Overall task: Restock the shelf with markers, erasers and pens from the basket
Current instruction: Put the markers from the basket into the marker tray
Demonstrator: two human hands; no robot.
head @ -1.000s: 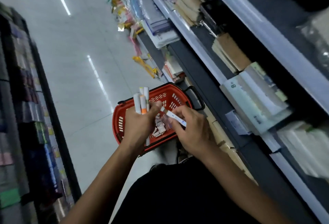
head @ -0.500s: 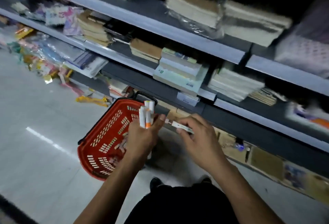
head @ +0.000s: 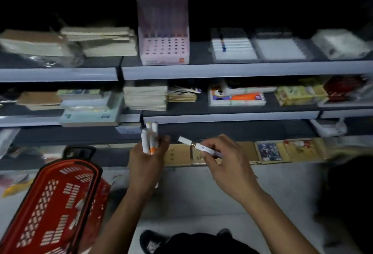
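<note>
View swung from aisle and basket (head: 50, 203) to shelf (head: 222, 70) front. Left hand (head: 146, 165) still grips marker bundle (head: 149, 140) upright; right hand (head: 228, 165) pinches single marker (head: 198, 146). Judgement: picking finished, placement next; basket now at lower left.

White markers (head: 149, 139) bunched upright, one marker (head: 198, 147) level, beside red basket (head: 54, 203)

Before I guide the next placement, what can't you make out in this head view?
- Marker bundle: lower ends hidden inside the left hand.
- Single marker: print too small; rear end hidden by the right hand.
- Red basket: cut off by the bottom-left edge; contents blurred.
- Pink display box: labelling motion-blurred.
</note>
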